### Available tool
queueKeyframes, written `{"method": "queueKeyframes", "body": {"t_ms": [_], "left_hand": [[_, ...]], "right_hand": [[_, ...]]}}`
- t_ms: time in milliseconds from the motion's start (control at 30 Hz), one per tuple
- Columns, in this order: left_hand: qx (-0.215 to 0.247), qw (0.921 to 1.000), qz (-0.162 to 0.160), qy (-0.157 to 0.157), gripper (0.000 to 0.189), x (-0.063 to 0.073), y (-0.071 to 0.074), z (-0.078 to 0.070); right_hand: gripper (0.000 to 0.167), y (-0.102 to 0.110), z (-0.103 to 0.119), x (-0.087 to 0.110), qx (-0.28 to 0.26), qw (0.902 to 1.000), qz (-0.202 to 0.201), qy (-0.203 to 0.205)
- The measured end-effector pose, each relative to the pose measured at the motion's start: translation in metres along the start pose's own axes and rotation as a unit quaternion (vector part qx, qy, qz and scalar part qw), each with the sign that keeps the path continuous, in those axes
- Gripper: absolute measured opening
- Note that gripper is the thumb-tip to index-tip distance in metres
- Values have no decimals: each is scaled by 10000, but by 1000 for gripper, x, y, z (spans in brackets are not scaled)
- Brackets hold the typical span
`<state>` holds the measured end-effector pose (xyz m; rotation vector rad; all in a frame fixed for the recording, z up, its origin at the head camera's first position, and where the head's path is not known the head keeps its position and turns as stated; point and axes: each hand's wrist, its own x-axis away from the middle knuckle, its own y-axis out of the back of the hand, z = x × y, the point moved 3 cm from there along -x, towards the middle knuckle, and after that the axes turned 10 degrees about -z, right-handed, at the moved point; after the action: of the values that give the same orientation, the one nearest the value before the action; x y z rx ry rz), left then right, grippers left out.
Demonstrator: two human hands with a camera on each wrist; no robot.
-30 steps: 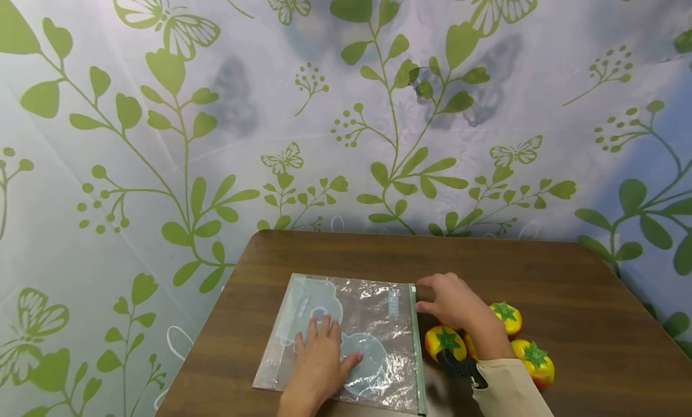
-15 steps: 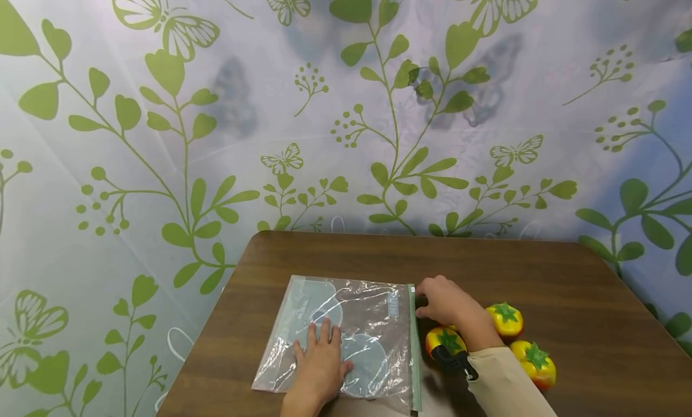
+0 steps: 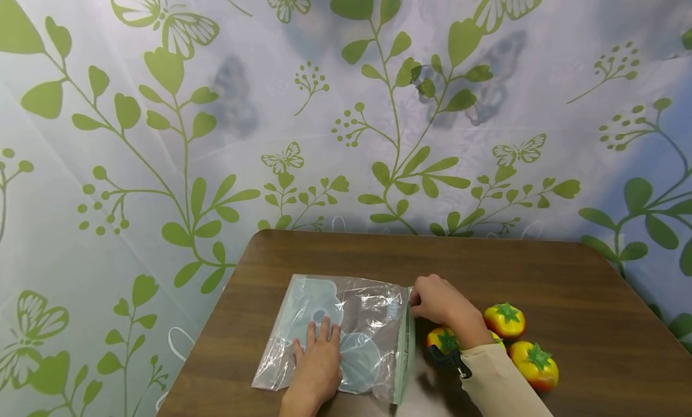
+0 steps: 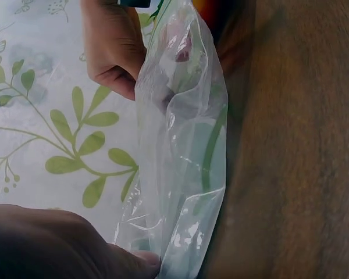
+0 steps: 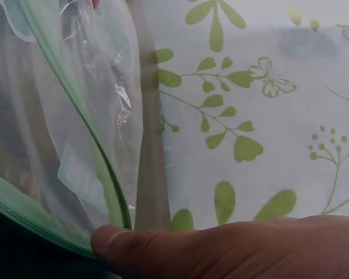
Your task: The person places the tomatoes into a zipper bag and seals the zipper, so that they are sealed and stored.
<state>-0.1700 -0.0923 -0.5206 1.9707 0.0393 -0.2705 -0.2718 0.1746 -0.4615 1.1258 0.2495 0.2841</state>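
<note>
A clear plastic zip bag (image 3: 367, 297) with pale blue printed shapes lies on the brown table, its green zip edge (image 3: 404, 351) toward the right. My left hand (image 3: 317, 362) rests on the bag with fingers spread and straight. At the far corner of the zip edge, my right hand (image 3: 444, 303) pinches the bag. In the right wrist view the thumb (image 5: 157, 250) presses on the green strip, and the two green edges (image 5: 84, 113) stand parted, so the bag's mouth gapes. A fingertip shows through the plastic in the left wrist view.
Several yellow-red toy fruits with green leafy tops, such as one persimmon-like fruit (image 3: 534, 366), sit on the table (image 3: 594, 321) right of the bag. Some are partly behind the right wrist, which wears a black strap (image 3: 447, 358). A leaf-patterned curtain (image 3: 346, 104) hangs behind.
My right hand has moved slightly left and curled onto the bag's corner. The zip edge has lifted and shifted left, its two sides parting. My left hand stays on the bag.
</note>
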Motion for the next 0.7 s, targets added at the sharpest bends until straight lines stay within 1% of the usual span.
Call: {"method": "queueKeyframes", "body": {"t_ms": [33,133,167,233,267,333,433,467,567,633,700], "left_hand": [[-25,10000,28,17,65,-1,-1,1],[-112,9999,78,21,73,-2,2,0],[-138,9998,104,14,78,-1,3,0],[-184,9994,287,42,81,-2,12,-5],[-170,9994,289,25,83,-2,12,-4],[-100,9996,274,-29,85,-3,9,1],[55,9998,190,-75,88,-6,-4,11],[122,9998,158,-96,88,-6,-7,14],[211,9996,140,-159,90,-7,-10,18],[163,9995,174,-216,90,-7,-5,17],[150,9995,180,-198,83,-6,2,15]], "right_hand": [[6,0,1,0,-33,10000,-6,26],[1,-1,3,-2,-66,9999,-46,125],[2,-2,3,-2,-77,9998,-71,167],[7,-4,5,-4,-68,9997,-104,217],[9,-6,5,-5,-35,9997,-136,215],[10,-8,7,-7,51,9996,-179,199],[6,-12,9,-9,207,9995,-226,79],[9,-13,10,-10,242,9995,-222,3],[25,-18,14,-12,369,9989,-247,-174],[32,-22,15,-13,458,9982,-258,-299],[35,-25,16,-15,564,9974,-298,-333]]}}
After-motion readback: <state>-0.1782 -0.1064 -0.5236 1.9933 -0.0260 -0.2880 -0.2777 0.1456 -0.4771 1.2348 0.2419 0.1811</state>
